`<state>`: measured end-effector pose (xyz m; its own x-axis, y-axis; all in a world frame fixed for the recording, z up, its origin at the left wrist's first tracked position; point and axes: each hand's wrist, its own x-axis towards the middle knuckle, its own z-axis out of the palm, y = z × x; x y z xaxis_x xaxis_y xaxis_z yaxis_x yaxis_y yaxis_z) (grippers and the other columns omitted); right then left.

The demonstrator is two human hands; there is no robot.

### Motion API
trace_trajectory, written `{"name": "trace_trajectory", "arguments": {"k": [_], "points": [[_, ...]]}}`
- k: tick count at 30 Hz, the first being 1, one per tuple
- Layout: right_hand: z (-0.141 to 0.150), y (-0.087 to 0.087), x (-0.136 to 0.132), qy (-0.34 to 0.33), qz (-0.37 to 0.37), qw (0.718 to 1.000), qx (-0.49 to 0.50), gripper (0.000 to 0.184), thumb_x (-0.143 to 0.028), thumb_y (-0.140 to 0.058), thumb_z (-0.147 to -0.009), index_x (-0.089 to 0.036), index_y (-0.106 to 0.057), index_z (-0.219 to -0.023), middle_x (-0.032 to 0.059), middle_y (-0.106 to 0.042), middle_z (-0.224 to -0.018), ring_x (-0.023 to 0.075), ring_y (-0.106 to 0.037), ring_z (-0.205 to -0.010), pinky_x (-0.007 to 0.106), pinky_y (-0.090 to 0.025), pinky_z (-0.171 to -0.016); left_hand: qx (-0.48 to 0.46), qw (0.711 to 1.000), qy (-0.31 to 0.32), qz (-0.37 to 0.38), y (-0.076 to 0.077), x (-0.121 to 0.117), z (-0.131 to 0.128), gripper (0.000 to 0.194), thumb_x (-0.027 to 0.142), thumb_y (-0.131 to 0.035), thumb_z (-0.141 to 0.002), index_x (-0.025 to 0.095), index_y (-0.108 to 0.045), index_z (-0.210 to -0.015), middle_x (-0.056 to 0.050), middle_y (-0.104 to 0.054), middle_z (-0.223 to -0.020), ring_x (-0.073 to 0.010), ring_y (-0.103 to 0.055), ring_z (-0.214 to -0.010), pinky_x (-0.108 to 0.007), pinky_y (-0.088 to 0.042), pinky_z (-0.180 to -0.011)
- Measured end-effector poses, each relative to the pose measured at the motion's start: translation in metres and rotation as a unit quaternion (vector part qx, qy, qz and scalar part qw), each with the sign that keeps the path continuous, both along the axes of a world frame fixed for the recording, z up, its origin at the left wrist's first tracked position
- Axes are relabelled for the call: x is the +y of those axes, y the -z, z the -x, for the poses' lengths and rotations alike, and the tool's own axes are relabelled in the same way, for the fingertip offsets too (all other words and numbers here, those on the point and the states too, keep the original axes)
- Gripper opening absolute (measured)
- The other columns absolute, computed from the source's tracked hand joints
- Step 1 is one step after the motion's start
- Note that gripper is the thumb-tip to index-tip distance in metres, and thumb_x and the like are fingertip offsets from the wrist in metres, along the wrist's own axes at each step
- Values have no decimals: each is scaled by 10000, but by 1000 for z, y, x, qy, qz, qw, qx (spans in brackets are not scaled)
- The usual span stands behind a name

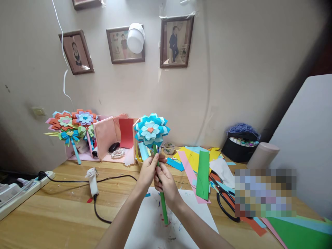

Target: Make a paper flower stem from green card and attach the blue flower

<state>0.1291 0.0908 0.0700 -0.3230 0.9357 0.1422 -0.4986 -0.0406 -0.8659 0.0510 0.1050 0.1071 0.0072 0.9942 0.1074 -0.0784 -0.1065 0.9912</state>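
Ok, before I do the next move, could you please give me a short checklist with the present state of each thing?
1. Left hand and right hand both hold the green stem: ok.
2. Blue flower sits at the top of the stem: ok.
3. White sheet under the hands is clean: not ok, specks and small bits show on it.
4. Scissors lie free of paper: not ok, they lie among scraps.
5. White corded tool is cool: cannot tell.
6. Other flowers are apart from the hands: ok, they are at the left.
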Motion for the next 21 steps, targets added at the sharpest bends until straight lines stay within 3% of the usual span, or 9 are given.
{"name": "trace_trajectory", "arguments": {"k": [5, 9, 13, 17, 21], "points": [[2, 0, -3, -10, 14, 1000, 19, 257, -425, -513, -803, -232, -465, -965, -81, -347, -557, 30, -205, -397, 147, -148, -358, -28, 1000, 4, -1, -1, 1, -1, 586, 618, -334, -778, 122, -620, -905, -87, -678, -709, -140, -584, -497, -215, -358, -359], [4, 3, -1, -15, 12, 1000, 2, 371, -459, -499, -800, -240, -453, -1096, -86, -362, -498, 56, -303, -379, 174, -272, -364, -21, 1000, -22, -4, 1, 1, 0, 474, 576, -454, -748, 141, -583, -885, -64, -669, -720, -116, -555, -447, -212, -372, -373], [-4, 4, 11, -30, -2, 997, -68, 458, -456, -592, -728, -216, -491, -1105, -51, -484, -589, 90, -464, -465, 219, -390, -434, -44, 998, -34, -25, 8, 5, 1, 436, 570, -478, -734, 141, -535, -792, -20, -621, -639, -100, -535, -448, -199, -402, -403], [-13, 6, 19, -56, -14, 995, -83, 415, -446, -589, -737, -179, -540, -1051, -49, -499, -552, 84, -468, -460, 221, -419, -467, -21, 1000, 7, 1, 12, 7, 1, 478, 577, -415, -764, 139, -520, -925, 7, -590, -616, -61, -407, -277, -196, -296, -269], [-10, 6, 17, -14, -37, 998, -41, 373, -476, -549, -761, -189, -563, -999, -57, -480, -521, 78, -433, -438, 211, -396, -446, 7, 999, 52, -10, 11, 6, 0, 483, 554, -383, -785, 146, -519, -1004, 45, -510, -501, -82, -387, -256, -207, -291, -261]]}}
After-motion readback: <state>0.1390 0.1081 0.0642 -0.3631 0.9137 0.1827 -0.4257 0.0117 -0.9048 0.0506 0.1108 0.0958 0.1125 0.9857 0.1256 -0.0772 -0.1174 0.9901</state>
